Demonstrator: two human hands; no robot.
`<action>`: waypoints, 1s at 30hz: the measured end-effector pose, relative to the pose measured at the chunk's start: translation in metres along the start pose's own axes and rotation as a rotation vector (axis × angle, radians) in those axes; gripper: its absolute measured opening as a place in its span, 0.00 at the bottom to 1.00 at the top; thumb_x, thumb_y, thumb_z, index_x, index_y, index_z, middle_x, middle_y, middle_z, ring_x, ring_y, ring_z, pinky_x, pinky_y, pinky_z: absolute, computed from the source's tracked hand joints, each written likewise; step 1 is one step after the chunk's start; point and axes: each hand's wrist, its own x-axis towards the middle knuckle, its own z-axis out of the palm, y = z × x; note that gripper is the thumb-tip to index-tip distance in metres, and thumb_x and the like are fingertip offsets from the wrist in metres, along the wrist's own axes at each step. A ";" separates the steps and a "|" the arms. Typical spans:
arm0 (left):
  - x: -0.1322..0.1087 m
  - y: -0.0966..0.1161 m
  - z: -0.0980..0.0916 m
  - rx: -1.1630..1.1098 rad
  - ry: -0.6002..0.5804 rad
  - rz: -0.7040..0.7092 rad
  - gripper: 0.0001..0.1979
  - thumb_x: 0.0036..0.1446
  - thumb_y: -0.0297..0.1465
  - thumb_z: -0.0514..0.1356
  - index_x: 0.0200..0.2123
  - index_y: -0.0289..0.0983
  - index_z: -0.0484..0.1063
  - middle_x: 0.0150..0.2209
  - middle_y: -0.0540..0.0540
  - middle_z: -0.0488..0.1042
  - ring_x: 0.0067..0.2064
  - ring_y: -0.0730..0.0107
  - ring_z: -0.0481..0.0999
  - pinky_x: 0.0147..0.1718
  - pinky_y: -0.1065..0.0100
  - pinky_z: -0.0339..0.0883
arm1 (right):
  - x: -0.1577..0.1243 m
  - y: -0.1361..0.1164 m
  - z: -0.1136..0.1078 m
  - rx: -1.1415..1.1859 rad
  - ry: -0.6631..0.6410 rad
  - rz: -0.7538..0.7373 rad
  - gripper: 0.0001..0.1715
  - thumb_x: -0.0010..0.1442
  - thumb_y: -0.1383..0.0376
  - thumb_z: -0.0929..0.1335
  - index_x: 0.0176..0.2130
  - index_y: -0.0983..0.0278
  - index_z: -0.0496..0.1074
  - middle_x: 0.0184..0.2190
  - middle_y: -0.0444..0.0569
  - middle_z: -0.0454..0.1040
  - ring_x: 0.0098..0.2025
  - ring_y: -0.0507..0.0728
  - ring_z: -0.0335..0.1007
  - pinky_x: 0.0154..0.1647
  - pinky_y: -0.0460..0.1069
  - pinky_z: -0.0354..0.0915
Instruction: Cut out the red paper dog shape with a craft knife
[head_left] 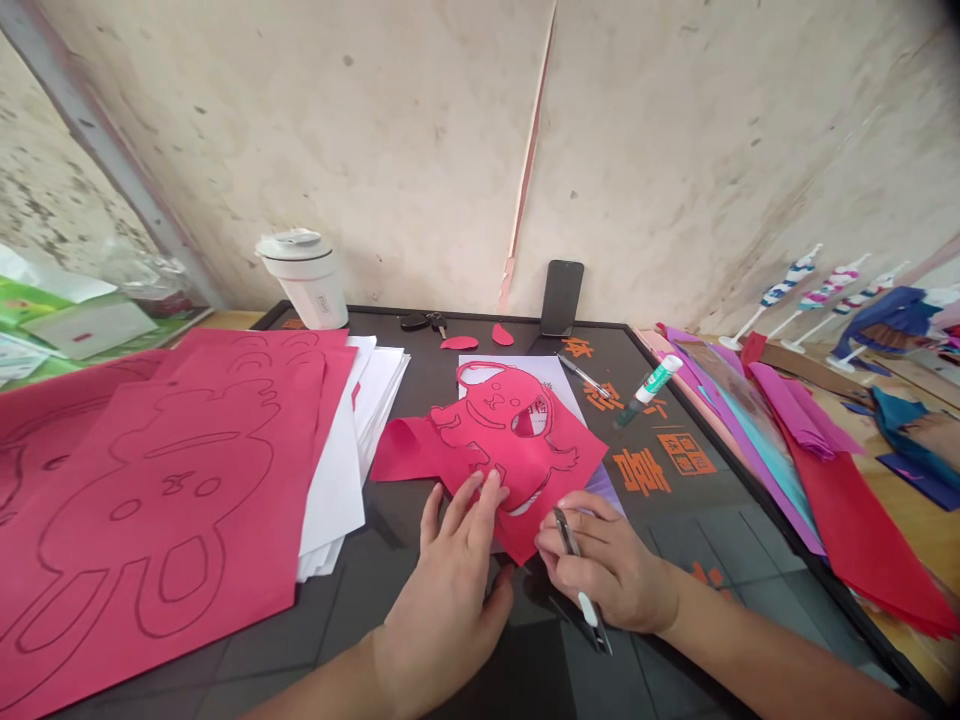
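Note:
A red paper sheet [480,440] with a bear-like figure drawn on it lies before me. Parts around the figure are cut out, and white paper [555,372] shows beneath. My left hand [450,585] rests on the lower edge of the red sheet, fingers stretched out, with nothing held. My right hand [611,570] is closed around a craft knife [589,600] lying across its fingers. Its fingertips touch the sheet's lower right corner; whether they pinch the paper I cannot tell. Two small red paper scraps [460,343] lie behind the sheet.
Large red sheets with drawn figures [187,480] overlap white papers [337,480] at left. A white cup [307,280], keys [424,321] and a phone [562,298] stand or lie at the back. A pen [583,375] and glue stick [649,388] are right. Coloured papers [847,500] lie beyond.

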 end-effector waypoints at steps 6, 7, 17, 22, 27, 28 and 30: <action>0.002 -0.004 -0.007 -0.001 0.004 0.074 0.23 0.59 0.18 0.49 0.49 0.44 0.75 0.53 0.44 0.75 0.60 0.52 0.67 0.58 0.34 0.56 | 0.002 -0.003 -0.005 -0.015 -0.022 -0.037 0.10 0.60 0.76 0.68 0.35 0.62 0.65 0.33 0.44 0.80 0.38 0.52 0.75 0.53 0.54 0.67; 0.002 -0.005 -0.008 -0.006 -0.003 0.075 0.22 0.60 0.18 0.49 0.47 0.44 0.76 0.51 0.44 0.76 0.58 0.53 0.70 0.57 0.35 0.58 | 0.001 -0.002 -0.006 -0.044 -0.028 -0.025 0.09 0.61 0.74 0.68 0.35 0.62 0.65 0.34 0.45 0.81 0.39 0.53 0.76 0.54 0.55 0.66; 0.003 -0.004 -0.012 0.021 0.053 0.094 0.19 0.61 0.22 0.50 0.49 0.41 0.74 0.48 0.43 0.79 0.57 0.53 0.73 0.60 0.38 0.55 | -0.011 0.020 -0.017 -0.124 0.027 0.199 0.14 0.58 0.79 0.64 0.34 0.60 0.61 0.30 0.43 0.79 0.33 0.52 0.76 0.52 0.57 0.65; -0.001 0.003 -0.010 0.094 0.036 0.216 0.30 0.59 0.22 0.53 0.65 0.39 0.59 0.55 0.42 0.75 0.66 0.52 0.61 0.65 0.37 0.32 | -0.007 0.013 -0.016 -0.069 -0.018 -0.002 0.10 0.62 0.77 0.65 0.35 0.61 0.65 0.32 0.44 0.81 0.39 0.53 0.77 0.56 0.58 0.64; -0.004 0.005 -0.005 0.059 0.011 0.119 0.27 0.61 0.27 0.54 0.64 0.35 0.60 0.52 0.42 0.77 0.62 0.49 0.67 0.65 0.36 0.31 | -0.002 0.012 -0.020 -0.045 -0.027 -0.064 0.09 0.64 0.75 0.65 0.34 0.63 0.67 0.30 0.43 0.80 0.36 0.51 0.76 0.56 0.54 0.63; -0.004 0.006 -0.005 0.052 0.009 0.114 0.27 0.61 0.27 0.54 0.64 0.35 0.60 0.52 0.42 0.77 0.61 0.49 0.67 0.65 0.36 0.32 | -0.002 0.012 -0.020 -0.036 -0.025 -0.063 0.10 0.64 0.76 0.65 0.33 0.63 0.67 0.29 0.43 0.79 0.36 0.51 0.76 0.56 0.54 0.63; -0.003 0.006 -0.005 0.043 0.012 0.116 0.27 0.62 0.27 0.54 0.64 0.34 0.59 0.52 0.42 0.77 0.61 0.49 0.67 0.65 0.35 0.33 | -0.001 0.012 -0.020 -0.023 -0.023 -0.061 0.10 0.63 0.76 0.65 0.32 0.63 0.66 0.29 0.43 0.79 0.36 0.50 0.76 0.57 0.54 0.63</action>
